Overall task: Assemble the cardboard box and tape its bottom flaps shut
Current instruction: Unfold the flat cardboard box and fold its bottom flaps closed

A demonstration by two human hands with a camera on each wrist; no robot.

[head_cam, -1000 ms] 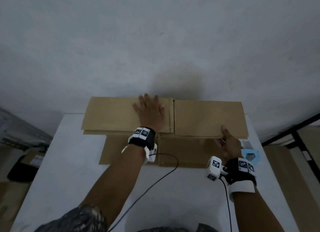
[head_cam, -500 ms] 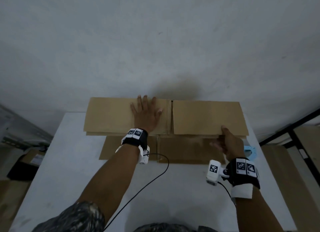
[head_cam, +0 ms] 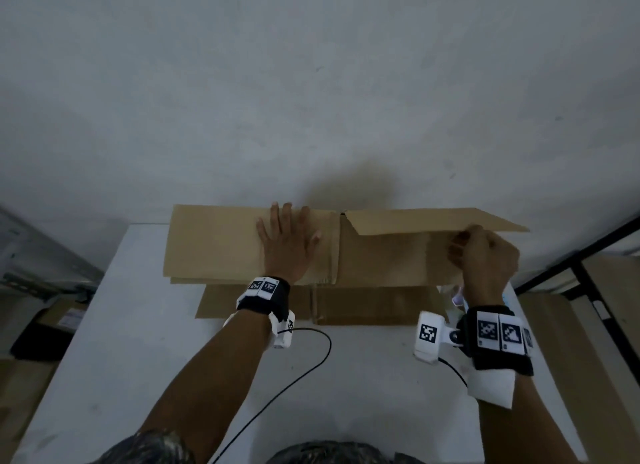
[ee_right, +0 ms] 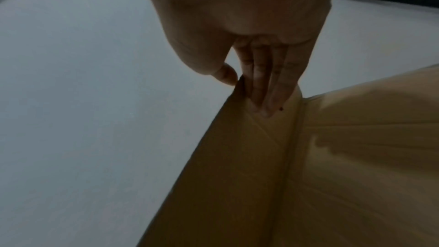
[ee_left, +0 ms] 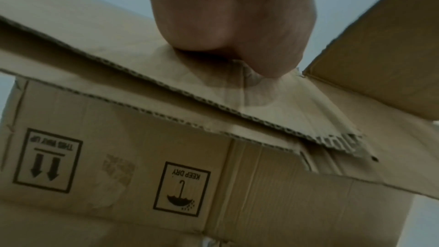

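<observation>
A flattened brown cardboard box [head_cam: 214,245] lies at the far edge of the white table [head_cam: 138,325]. My left hand [head_cam: 287,235] rests flat on its left flap with straight fingers; the left wrist view shows the palm [ee_left: 232,16] pressing the corrugated edge above the "KEEP DRY" print [ee_left: 181,189]. The right flap [head_cam: 415,219] is raised and tilted, its near edge off the panel below. My right hand [head_cam: 464,237] pinches that edge, thumb on one side and fingers [ee_right: 261,85] on the other side of the flap [ee_right: 237,157].
A pale blue object [head_cam: 456,299] peeks out from behind my right wrist. A black cable [head_cam: 311,359] crosses the table. More cardboard lies on the floor at left [head_cam: 20,394] and right [head_cam: 588,325]. A black metal frame [head_cam: 585,266] stands at right, with a grey wall behind.
My right hand has lifted the near edge of the right flap up and away from the panel below. My left hand has stayed flat on the left flap.
</observation>
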